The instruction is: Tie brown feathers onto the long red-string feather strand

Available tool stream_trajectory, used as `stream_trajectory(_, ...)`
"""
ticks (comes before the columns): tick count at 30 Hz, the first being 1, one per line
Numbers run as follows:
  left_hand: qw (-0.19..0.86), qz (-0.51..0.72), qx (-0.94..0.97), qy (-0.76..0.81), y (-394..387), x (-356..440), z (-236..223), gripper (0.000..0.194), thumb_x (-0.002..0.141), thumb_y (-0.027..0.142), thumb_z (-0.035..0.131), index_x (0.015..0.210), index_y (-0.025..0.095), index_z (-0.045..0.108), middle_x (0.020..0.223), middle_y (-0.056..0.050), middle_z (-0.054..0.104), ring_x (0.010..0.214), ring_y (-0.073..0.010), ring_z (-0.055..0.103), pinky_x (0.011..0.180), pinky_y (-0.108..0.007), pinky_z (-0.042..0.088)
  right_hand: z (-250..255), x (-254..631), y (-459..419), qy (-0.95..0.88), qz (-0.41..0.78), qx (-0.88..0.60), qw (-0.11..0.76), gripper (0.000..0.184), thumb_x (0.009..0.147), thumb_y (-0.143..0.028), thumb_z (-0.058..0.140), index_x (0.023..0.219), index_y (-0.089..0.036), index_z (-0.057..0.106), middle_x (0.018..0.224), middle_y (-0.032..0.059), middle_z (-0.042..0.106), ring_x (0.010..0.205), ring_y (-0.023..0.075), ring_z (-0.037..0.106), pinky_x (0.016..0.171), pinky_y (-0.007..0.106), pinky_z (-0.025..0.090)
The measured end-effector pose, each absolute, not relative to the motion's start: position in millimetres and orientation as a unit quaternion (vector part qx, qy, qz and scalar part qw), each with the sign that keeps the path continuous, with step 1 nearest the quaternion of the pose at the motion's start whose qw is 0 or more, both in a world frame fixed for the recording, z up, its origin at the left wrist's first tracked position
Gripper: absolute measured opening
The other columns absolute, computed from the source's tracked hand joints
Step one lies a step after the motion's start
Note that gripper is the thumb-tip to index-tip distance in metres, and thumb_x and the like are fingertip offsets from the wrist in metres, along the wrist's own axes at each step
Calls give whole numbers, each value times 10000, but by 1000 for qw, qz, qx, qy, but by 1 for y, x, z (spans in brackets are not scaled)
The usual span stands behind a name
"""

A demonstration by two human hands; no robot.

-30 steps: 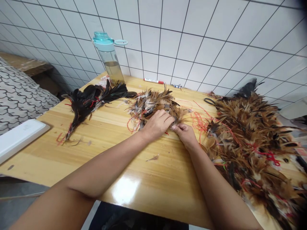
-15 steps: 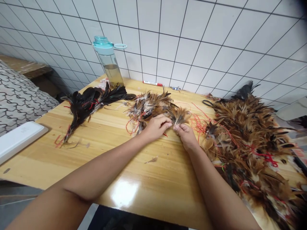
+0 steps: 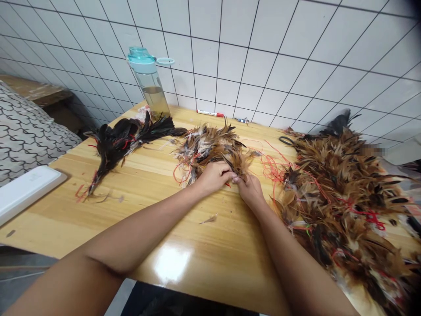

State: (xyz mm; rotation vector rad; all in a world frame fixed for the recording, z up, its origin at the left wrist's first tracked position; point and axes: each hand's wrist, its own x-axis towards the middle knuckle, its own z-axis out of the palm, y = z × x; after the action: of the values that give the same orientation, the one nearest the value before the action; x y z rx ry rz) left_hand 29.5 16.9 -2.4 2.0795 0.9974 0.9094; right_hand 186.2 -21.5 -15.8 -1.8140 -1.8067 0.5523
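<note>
Near the middle of the table, my left hand [image 3: 215, 176] and my right hand [image 3: 250, 188] meet, thumbs and fingertips pinched together. Between them a small bunch of brown feathers [image 3: 241, 162] fans upward, its quill ends in my fingers. My right hand is closed on the base of this bunch, and my left fingers pinch at the same spot from the other side. Just behind my left hand lies a loose pile of brown and grey feathers [image 3: 207, 142]. Tangled red string [image 3: 274, 171] lies to the right of my right hand.
Brown feather bundles with red ties [image 3: 342, 175] cover the right side. Black feathers [image 3: 112, 140] lie at left, near a water bottle [image 3: 149, 85]. A red-and-white marker [image 3: 209, 113] lies by the tiled wall. A white box-like object [image 3: 31, 191] sits at the left edge.
My right hand has moved slightly left, closer to my left hand. The feather bunch has shifted left and now leans against my left fingers.
</note>
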Motion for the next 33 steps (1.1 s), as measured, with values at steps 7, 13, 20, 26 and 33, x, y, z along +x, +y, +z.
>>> stream_trajectory(7, 210, 351, 843, 350, 4, 35, -4, 143, 864, 143, 564, 766, 133, 668, 848, -75, 683, 826, -165, 632, 754, -261, 481, -9, 173, -34, -659, 87, -730, 160, 329, 905, -180, 393, 1103, -155, 654, 1007, 154, 705, 923, 247, 652, 710, 303, 436)
stream_trajectory(13, 210, 381, 824, 363, 0, 37, -4, 82, 838, 131, 595, 811, 129, 673, 857, -81, 694, 817, -174, 642, 746, -270, 492, -5, 164, -41, -661, 43, -734, 148, 300, 905, -191, 398, 1065, -174, 652, 987, 140, 700, 889, 239, 646, 693, 304, 430)
stream_trajectory(20, 236, 393, 801, 384, 4, 35, -7, 177, 837, 187, 611, 668, 140, 633, 696, -23, 614, 661, -121, 567, 611, -227, 416, -18, 170, -38, -696, 33, -690, 194, 279, 912, -200, 386, 924, -145, 659, 927, 151, 693, 816, 236, 623, 697, 320, 441)
stream_trajectory(26, 244, 418, 782, 392, 10, 34, -9, 315, 837, 276, 622, 560, 145, 551, 616, 10, 530, 593, -92, 480, 560, -218, 350, -34, 175, -31, -710, 72, -591, 376, 223, 892, -246, 410, 790, -192, 600, 789, 89, 650, 765, 209, 592, 715, 317, 450)
stream_trajectory(33, 288, 426, 759, 399, 11, 35, -6, 310, 818, 285, 636, 551, 138, 575, 604, 14, 535, 590, -88, 478, 557, -215, 351, -31, 176, -27, -675, 146, -572, 441, 229, 845, -292, 454, 626, -225, 464, 652, 20, 515, 659, 180, 508, 643, 306, 404)
